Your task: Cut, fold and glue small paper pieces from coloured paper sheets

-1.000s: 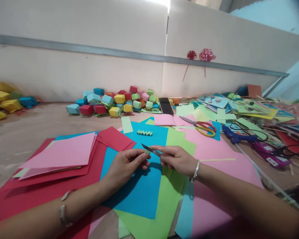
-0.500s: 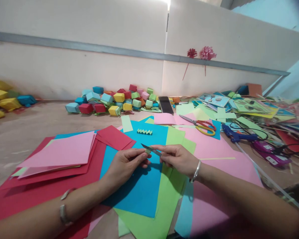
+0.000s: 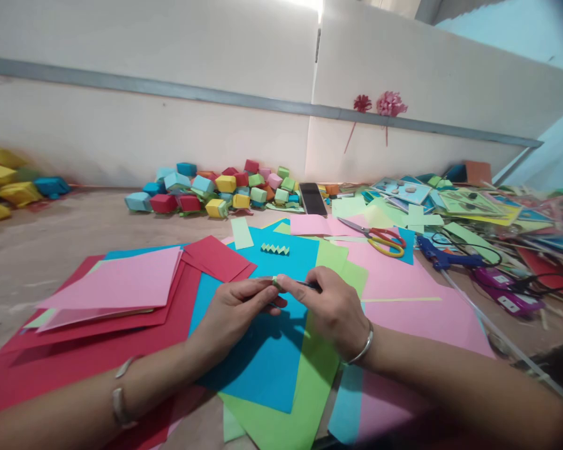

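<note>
Between the thumb and fingers of my left hand (image 3: 239, 306) is a small folded piece of pale green paper (image 3: 276, 282), mostly covered by fingertips. My right hand (image 3: 333, 306) is closed around a small dark-bladed knife (image 3: 313, 286). Its blade lies at the green piece, and my right index finger presses there. Both hands are above a blue paper sheet (image 3: 258, 369). Just beyond them, a pale green zigzag-folded strip (image 3: 275, 249) rests on the blue paper.
Scissors (image 3: 373, 236) with red and yellow handles lie on pink paper (image 3: 403, 325). A blue glue gun (image 3: 445, 255) and a purple power strip (image 3: 507, 290) are at the right. Stacked pink sheets (image 3: 112, 281) lie left; a phone (image 3: 312, 199) and several paper cubes (image 3: 201, 185) stand behind.
My right hand has turned and its index finger now extends onto the green piece. The knife has swung from slanting upward to nearly level across it. My left hand has hardly moved.
</note>
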The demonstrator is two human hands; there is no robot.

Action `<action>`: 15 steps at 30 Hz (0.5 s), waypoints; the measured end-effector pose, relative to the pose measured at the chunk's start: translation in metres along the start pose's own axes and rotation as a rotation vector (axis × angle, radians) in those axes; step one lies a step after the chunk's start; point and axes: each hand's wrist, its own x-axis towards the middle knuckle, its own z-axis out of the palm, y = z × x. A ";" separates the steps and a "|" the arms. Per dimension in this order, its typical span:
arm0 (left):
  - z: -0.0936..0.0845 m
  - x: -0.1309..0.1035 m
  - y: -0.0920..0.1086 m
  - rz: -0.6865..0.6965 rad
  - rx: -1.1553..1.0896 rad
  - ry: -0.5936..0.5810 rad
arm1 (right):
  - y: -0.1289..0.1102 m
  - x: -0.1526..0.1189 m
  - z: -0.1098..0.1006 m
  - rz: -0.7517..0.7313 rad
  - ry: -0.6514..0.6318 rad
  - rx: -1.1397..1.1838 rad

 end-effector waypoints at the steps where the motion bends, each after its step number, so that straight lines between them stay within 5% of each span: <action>1: -0.001 -0.001 0.001 0.008 0.001 0.001 | -0.003 0.001 0.000 0.005 0.026 -0.031; 12: -0.009 -0.005 -0.003 0.142 0.104 0.010 | -0.005 0.001 0.001 0.012 -0.052 0.046; 15: -0.007 -0.005 -0.001 0.148 0.132 0.022 | 0.000 0.003 0.000 -0.083 -0.028 0.207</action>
